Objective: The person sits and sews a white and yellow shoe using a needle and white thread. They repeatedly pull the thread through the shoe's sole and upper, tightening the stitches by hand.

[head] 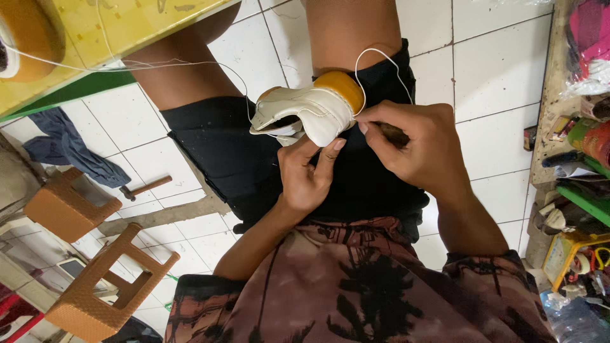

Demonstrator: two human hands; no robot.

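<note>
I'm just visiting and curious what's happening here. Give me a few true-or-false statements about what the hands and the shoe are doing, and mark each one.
1. The left hand supports a white shoe from below. True.
2. The shoe has a black sole. False: the sole is orange-yellow.
3. The right hand grips a dark-handled tool against the shoe. True.
4. A white thread loops up from the shoe near the right hand. True.
5. The shoe rests on the tiled floor. False: it is held over the person's lap, above the black shorts.
6. A hammer lies on the yellow table. False: it lies on the floor tiles near a brown stool.
</note>
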